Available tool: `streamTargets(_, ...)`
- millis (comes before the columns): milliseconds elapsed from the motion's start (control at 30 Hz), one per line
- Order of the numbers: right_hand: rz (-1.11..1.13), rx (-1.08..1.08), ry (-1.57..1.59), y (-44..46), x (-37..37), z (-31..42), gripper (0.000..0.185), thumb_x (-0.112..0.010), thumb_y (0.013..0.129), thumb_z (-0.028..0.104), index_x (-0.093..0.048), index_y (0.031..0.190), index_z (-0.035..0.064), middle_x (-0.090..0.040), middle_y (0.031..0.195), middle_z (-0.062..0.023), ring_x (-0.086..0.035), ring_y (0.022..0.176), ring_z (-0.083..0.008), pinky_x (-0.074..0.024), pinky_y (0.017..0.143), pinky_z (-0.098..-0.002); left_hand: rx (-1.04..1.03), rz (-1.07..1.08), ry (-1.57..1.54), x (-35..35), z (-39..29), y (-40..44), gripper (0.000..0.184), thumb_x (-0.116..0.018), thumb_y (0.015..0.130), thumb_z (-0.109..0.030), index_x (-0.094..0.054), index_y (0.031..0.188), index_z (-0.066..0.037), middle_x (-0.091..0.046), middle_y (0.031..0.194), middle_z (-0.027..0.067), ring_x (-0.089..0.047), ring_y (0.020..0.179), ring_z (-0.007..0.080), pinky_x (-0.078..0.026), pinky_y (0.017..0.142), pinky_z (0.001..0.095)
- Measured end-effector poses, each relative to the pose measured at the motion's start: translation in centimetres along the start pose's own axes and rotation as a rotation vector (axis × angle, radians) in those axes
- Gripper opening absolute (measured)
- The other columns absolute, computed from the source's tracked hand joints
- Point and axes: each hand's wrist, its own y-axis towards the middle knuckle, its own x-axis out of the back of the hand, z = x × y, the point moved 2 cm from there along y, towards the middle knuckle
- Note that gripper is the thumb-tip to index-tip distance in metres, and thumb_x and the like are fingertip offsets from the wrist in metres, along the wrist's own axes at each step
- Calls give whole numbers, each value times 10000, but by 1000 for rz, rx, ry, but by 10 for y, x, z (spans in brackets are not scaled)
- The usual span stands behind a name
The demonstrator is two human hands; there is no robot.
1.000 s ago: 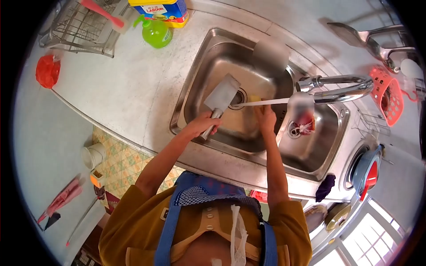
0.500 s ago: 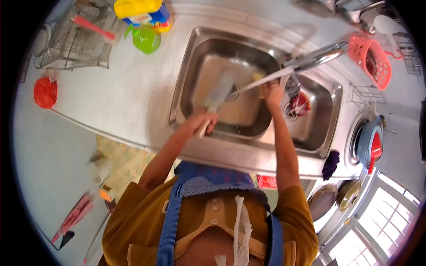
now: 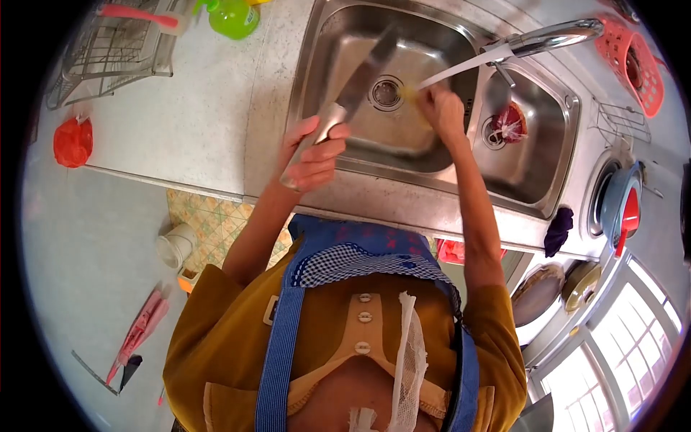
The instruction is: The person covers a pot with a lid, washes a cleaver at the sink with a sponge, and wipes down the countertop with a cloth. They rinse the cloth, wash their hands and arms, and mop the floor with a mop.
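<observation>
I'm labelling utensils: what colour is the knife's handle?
The knife's handle is silvery grey, best seen in the head view.

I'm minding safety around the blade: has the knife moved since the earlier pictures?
Yes: the knife has shifted left in view, clear of the sink drain it overlapped.

a translucent green pump bottle [image 3: 232,19] stands near a grey metal wire rack [image 3: 119,52]; a crumpled dark purple cloth [image 3: 558,232] is near a round blue basin [image 3: 616,205] holding a red ladle [image 3: 630,210].
</observation>
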Motion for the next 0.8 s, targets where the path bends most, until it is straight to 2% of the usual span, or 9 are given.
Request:
streamTargets(133,209,96,399,-65,20,54,116,-577,720,163,-571,787,69,-578,712,-136,-585,692,-321,-464,571,-403,-103,42,157,-5,-30,-19,301,-324,937,-297,-363,968,-1,-426,610,27,-433,346,110,-396,329,257)
streamTargets(267,306,289,330,-107,-23,67,128,-582,708,151,-570,812,76,-569,748,-127,-576,709,-332,-470,586,-384,-128,-67,155,5,-43,-19,290,-312,939,-293,-369,981,-12,-431,622,26,-435,361,110,-400,346,255)
streamTargets(333,331,148,-483,-84,-39,5,100,-593,716,138,-556,797,93,-549,733,-97,-601,697,-286,-473,582,-371,-117,-55,158,10,-36,-22,289,-318,937,-292,-371,981,-11,-429,619,24,-436,365,109,-397,345,256)
streamTargets(433,253,114,-311,-49,-4,-27,140,-585,723,98,-563,860,84,-576,775,-105,-600,720,-256,-484,606,-343,-89,-9,170,20,-35,-21,290,-334,931,-292,-372,979,-8,-424,612,21,-437,371,106,-390,341,257)
streamTargets(533,-68,184,0,-12,45,-17,174,-549,744,50,-579,915,43,-609,803,-121,-599,679,-184,-476,575,-295,-38,-4,139,29,-32,0,284,-365,918,-279,-392,973,-2,-426,604,10,-428,369,100,-381,340,250)
streamTargets(600,79,-394,1096,5,52,-15,200,-553,777,54,-582,975,51,-616,830,-120,-580,675,-140,-467,594,-257,18,-138,121,37,-33,14,288,-362,922,-272,-384,991,7,-434,606,42,-447,383,115,-388,339,260)
streamTargets(667,121,-416,1134,9,64,-3,133,-555,799,66,-601,923,54,-626,801,-105,-579,672,-123,-463,607,-251,14,-209,162,39,-35,22,279,-376,912,-262,-419,972,8,-444,610,39,-444,383,118,-391,339,265)
streamTargets(733,292,11,684,-2,61,18,97,-555,799,79,-618,871,62,-639,777,-77,-604,670,-164,-472,614,-258,-1,-313,275,45,-42,21,266,-390,906,-251,-437,963,4,-450,610,35,-439,382,113,-396,342,261)
streamTargets(800,441,223,487,-32,49,37,103,-562,772,93,-629,847,70,-633,765,-96,-612,690,-247,-475,620,-308,-2,-326,247,43,-40,11,250,-402,901,-245,-447,942,-3,-443,602,24,-437,383,105,-395,343,257)
